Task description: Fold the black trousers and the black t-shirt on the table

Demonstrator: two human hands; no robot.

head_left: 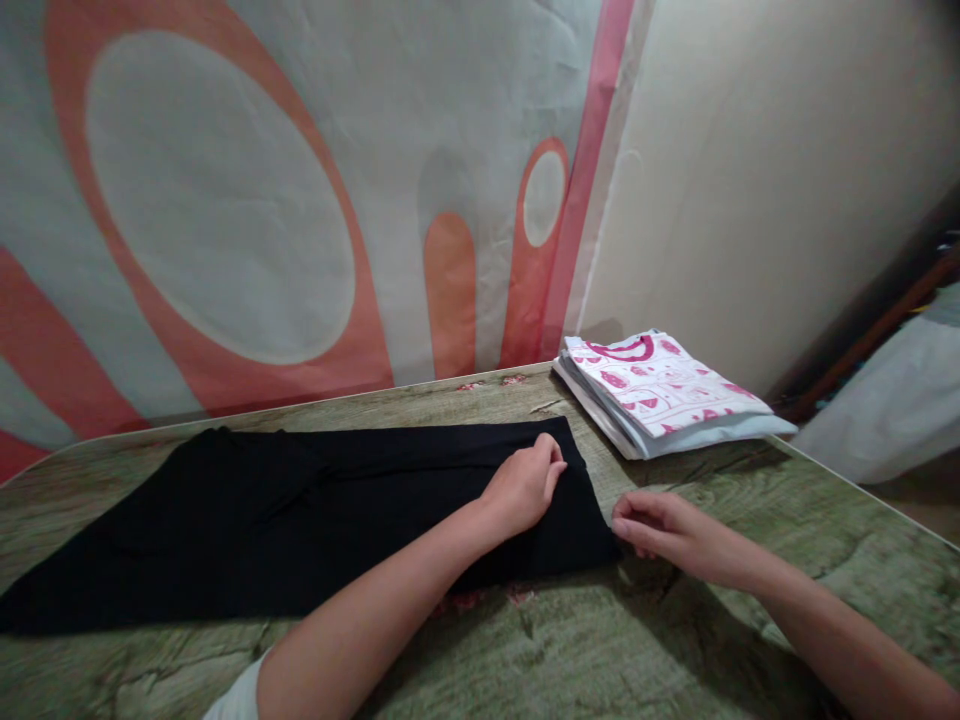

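Note:
A black garment (247, 520) lies flat in a long folded shape, narrowing toward the left; its exact kind cannot be told. My left hand (529, 480) rests over its right end, with fingers curled and pinched at the cloth near the upper right corner. At the lower right corner, my right hand (660, 530) has its thumb and fingers closed on the garment's edge. The fingertips of both hands partly hide the cloth they pinch. My left forearm crosses over the garment's near side.
Under everything is a wood-patterned table (750, 530). A stack of folded clothes (660, 390), topped by a white piece with pink prints, sits at the back right. Behind the table hangs a grey and orange sheet (405, 120). Whitish cloth (892, 390) shows beyond the right edge.

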